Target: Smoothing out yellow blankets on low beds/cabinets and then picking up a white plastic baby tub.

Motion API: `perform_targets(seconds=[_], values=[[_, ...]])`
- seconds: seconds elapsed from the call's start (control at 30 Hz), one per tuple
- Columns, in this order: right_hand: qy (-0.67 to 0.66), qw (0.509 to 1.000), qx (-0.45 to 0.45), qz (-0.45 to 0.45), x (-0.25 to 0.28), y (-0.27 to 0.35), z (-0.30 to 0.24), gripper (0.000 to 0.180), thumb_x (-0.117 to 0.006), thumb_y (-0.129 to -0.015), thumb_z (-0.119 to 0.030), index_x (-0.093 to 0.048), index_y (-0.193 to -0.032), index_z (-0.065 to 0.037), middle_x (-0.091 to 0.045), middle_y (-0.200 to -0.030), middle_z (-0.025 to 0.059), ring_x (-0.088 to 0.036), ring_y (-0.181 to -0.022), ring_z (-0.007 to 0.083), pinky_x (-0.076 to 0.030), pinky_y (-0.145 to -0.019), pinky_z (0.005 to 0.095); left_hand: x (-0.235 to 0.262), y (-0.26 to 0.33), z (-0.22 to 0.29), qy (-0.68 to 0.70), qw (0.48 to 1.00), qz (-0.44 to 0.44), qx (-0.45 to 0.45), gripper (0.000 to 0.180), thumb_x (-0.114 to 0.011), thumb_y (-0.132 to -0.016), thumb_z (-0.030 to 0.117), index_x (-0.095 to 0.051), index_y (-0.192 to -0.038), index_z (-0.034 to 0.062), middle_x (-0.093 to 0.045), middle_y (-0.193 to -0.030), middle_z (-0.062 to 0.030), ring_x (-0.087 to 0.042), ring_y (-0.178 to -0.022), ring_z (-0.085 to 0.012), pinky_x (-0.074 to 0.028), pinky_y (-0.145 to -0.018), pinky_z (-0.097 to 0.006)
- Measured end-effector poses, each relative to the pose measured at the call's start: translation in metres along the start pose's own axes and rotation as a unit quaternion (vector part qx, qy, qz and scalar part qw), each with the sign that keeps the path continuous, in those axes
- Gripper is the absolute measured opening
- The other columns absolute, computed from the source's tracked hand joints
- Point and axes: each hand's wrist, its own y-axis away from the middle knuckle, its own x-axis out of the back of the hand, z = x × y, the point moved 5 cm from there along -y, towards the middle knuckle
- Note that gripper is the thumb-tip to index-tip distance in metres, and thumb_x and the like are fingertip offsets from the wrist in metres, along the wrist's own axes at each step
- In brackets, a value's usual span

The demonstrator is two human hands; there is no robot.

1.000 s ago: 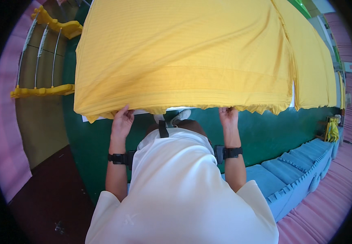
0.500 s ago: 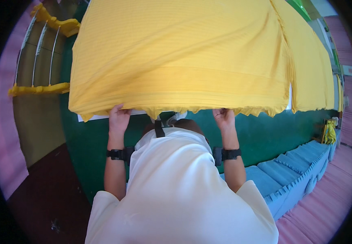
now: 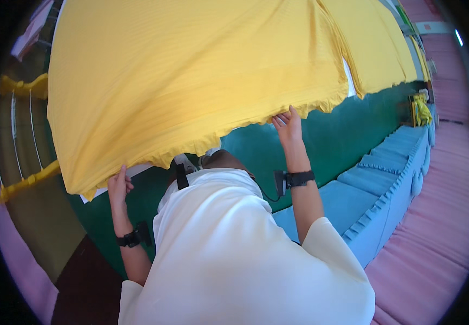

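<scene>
A large yellow cloth [image 3: 191,70] with a ruffled hem covers a broad flat surface in front of me. My left hand [image 3: 118,187] is at the hem near its left front corner, index finger reaching up to the edge, other fingers curled; the hem seems pinched there. Farther right, my right hand [image 3: 289,129] grips the same hem, thumb up and fingertips partly hidden by the cloth. White material shows just under the hem beside my left hand.
A second yellow cloth [image 3: 375,49] adjoins on the right, with a white gap between. Light-blue cushioned seating [image 3: 353,189] runs along my right. A frame with yellow rails [image 3: 28,181] and metal bars stands at left. The floor [image 3: 332,135] is green.
My view has turned, so the hem now slants. My hands are farther apart; the left has moved along the hem toward the left corner. The right stays at the hem.
</scene>
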Motion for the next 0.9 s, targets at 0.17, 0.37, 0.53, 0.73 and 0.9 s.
perform_targets(seconds=[0.17, 0.37, 0.53, 0.73, 0.9], values=[[0.026, 0.999, -0.012, 0.019, -0.003, -0.016, 0.004, 0.044, -0.068, -0.081, -0.033, -0.049, -0.111, -0.006, -0.052, -0.106, 0.0143, -0.052, -0.093, 0.0235, -0.047, -0.081, 0.0369, -0.001, -0.018, -0.005, -0.063, 0.995, -0.013, -0.077, 0.05, -0.054, -0.089, 0.043, -0.054, -0.057, 0.0037, -0.048, -0.044, -0.0034, -0.048, -0.038, -0.0118, -0.034, -0.039, -0.024], [0.103, 0.992, 0.075, 0.022, -0.016, -0.002, -0.006, 0.032, -0.069, -0.079, -0.019, -0.056, -0.099, 0.003, -0.061, -0.086, 0.0109, -0.06, -0.08, 0.0225, -0.052, -0.073, 0.0356, 0.001, -0.038, -0.004, -0.172, 0.98, -0.021, -0.094, 0.053, -0.049, -0.09, 0.04, -0.054, -0.055, 0.0001, -0.048, -0.043, -0.0068, -0.048, -0.037, -0.0157, -0.037, -0.04, -0.03], [0.127, 0.989, 0.063, -0.033, -0.016, -0.005, -0.018, 0.024, -0.058, -0.077, -0.007, -0.055, -0.096, 0.008, -0.062, -0.086, 0.0156, -0.064, -0.073, 0.0251, -0.057, -0.061, 0.0321, -0.005, -0.047, 0.006, -0.229, 0.968, -0.019, -0.101, 0.053, -0.048, -0.088, 0.04, -0.054, -0.054, -0.0014, -0.049, -0.044, -0.0093, -0.048, -0.037, -0.0183, -0.038, -0.04, -0.033], [0.234, 0.964, 0.042, -0.118, 0.001, -0.028, -0.022, 0.027, -0.054, -0.079, -0.007, -0.055, -0.097, 0.012, -0.063, -0.085, 0.0163, -0.065, -0.066, 0.0237, -0.057, -0.059, 0.0295, -0.024, -0.017, 0.044, -0.384, 0.917, 0.099, -0.046, 0.05, -0.047, -0.084, 0.039, -0.059, -0.069, -0.0073, -0.059, -0.058, -0.0198, -0.06, -0.055, -0.0328, -0.047, -0.057, -0.041], [0.336, 0.901, -0.026, -0.274, 0.033, -0.032, -0.054, 0.025, -0.056, -0.084, -0.017, -0.063, -0.084, 0.007, -0.065, -0.073, 0.0108, -0.065, -0.064, 0.0195, -0.054, -0.057, 0.0285, -0.089, 0.015, 0.066, -0.495, 0.84, 0.194, -0.111, 0.049, -0.046, -0.079, 0.036, -0.06, -0.086, -0.0104, -0.06, -0.088, -0.0326, -0.058, -0.088, -0.0453, -0.044, -0.076, -0.049]])
